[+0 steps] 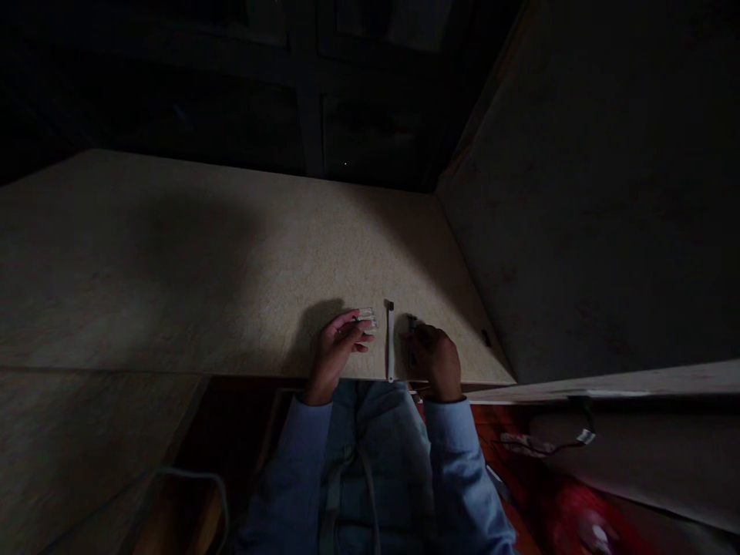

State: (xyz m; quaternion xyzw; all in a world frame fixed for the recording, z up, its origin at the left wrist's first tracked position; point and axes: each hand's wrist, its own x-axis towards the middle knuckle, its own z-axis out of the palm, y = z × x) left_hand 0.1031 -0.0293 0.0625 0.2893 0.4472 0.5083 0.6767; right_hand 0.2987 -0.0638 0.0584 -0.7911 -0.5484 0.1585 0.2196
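In the head view my left hand point(340, 347) is closed, thumb against fingers, on a small clear plastic piece point(366, 314) just above the table near its front edge. To its right, a slim white stick point(391, 343) with a dark head at the far end lies on the table, its near end at the edge. My right hand point(435, 354) is on the other side of that stick, fingers curled down around a small dark object point(412, 320). Most of this object is hidden by the fingers, and the dim light hides its kind.
The pale table point(277, 254) meets a tall panel point(607, 216) on the right. A small black item point(486, 338) lies by that panel. A dark framed window or cabinet point(312, 116) stands behind. A cable point(190, 472) hangs at lower left; a red item point(590, 516) is lower right.
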